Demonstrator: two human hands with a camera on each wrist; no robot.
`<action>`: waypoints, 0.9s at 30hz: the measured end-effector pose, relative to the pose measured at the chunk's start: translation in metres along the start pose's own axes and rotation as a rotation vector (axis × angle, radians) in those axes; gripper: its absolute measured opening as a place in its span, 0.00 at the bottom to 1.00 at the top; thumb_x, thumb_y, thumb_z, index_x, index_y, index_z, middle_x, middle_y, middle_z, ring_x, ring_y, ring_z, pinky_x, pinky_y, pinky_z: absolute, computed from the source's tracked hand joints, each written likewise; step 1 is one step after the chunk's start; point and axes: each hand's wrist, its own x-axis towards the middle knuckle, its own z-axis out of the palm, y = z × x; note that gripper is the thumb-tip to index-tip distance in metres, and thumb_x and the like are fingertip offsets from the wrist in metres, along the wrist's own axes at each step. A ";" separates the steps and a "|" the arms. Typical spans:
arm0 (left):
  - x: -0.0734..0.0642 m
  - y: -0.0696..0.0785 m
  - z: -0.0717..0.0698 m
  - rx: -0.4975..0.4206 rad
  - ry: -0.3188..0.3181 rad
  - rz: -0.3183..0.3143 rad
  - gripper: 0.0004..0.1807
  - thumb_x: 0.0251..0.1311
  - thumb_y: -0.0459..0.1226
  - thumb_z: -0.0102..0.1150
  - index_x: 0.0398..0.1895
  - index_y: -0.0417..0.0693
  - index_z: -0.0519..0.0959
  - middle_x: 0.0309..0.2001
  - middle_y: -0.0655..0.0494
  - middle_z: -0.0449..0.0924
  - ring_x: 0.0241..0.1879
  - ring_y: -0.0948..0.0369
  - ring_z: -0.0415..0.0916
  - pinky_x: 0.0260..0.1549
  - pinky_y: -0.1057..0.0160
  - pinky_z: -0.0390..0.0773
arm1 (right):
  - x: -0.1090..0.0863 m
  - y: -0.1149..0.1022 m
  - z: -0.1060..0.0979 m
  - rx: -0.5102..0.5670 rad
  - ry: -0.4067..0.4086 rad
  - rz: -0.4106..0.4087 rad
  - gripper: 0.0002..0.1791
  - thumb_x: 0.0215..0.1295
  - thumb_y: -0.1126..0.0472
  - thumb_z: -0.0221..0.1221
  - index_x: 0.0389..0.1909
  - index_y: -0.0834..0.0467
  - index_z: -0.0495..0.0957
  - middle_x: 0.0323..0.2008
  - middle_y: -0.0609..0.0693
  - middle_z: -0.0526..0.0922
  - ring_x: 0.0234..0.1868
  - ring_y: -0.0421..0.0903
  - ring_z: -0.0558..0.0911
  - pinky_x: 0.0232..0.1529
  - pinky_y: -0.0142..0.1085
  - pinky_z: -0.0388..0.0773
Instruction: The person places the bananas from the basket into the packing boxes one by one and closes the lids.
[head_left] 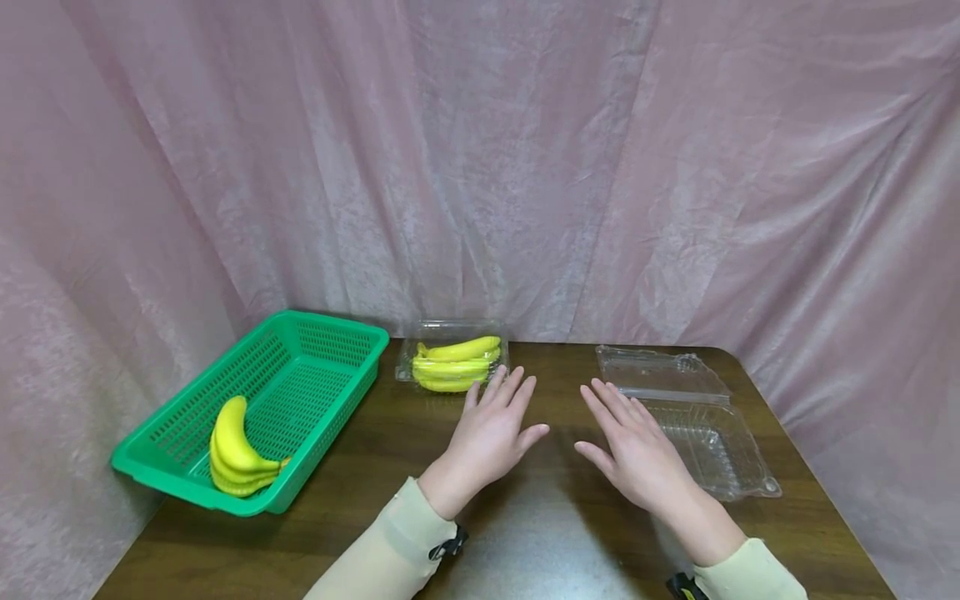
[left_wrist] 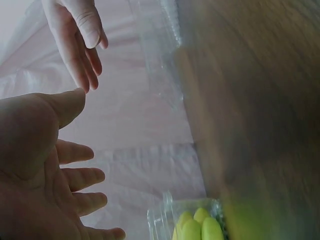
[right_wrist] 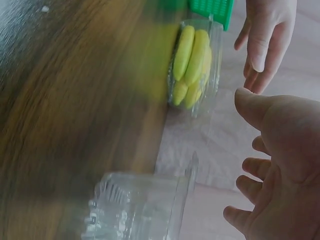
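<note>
Both hands hover over the table with fingers spread and nothing held. My left hand [head_left: 486,433] is in front of a clear plastic clamshell box [head_left: 405,367] at the back, which holds several yellow bananas [head_left: 453,367]. To the right, my right hand [head_left: 637,454] overlaps the near tray of a second clear clamshell box [head_left: 716,450] in the head view; that box lies with its lid [head_left: 660,372] folded back, and no fruit shows in it. In the left wrist view, the left palm [left_wrist: 30,155] faces sideways, with the filled box below it.
A green plastic basket [head_left: 315,392] stands at the table's left, with a bunch of bananas [head_left: 238,450] in its near end. The brown wooden table [head_left: 547,542] backs onto a pink curtain [head_left: 525,167]. Each wrist wears a dark strap.
</note>
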 end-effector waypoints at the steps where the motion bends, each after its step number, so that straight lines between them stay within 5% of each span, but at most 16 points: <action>1: 0.001 0.002 0.001 0.000 -0.006 0.002 0.41 0.68 0.63 0.52 0.77 0.52 0.63 0.77 0.51 0.58 0.77 0.48 0.50 0.65 0.34 0.60 | -0.001 0.001 -0.001 -0.001 0.006 0.002 0.46 0.68 0.43 0.64 0.80 0.54 0.54 0.78 0.54 0.55 0.77 0.56 0.56 0.72 0.58 0.54; 27: 0.014 0.049 0.012 -0.017 -0.056 0.050 0.41 0.69 0.66 0.46 0.77 0.55 0.63 0.77 0.53 0.58 0.77 0.50 0.51 0.66 0.36 0.60 | -0.041 0.034 -0.019 -0.010 0.063 0.068 0.44 0.67 0.45 0.65 0.78 0.59 0.59 0.76 0.59 0.59 0.74 0.62 0.60 0.73 0.59 0.51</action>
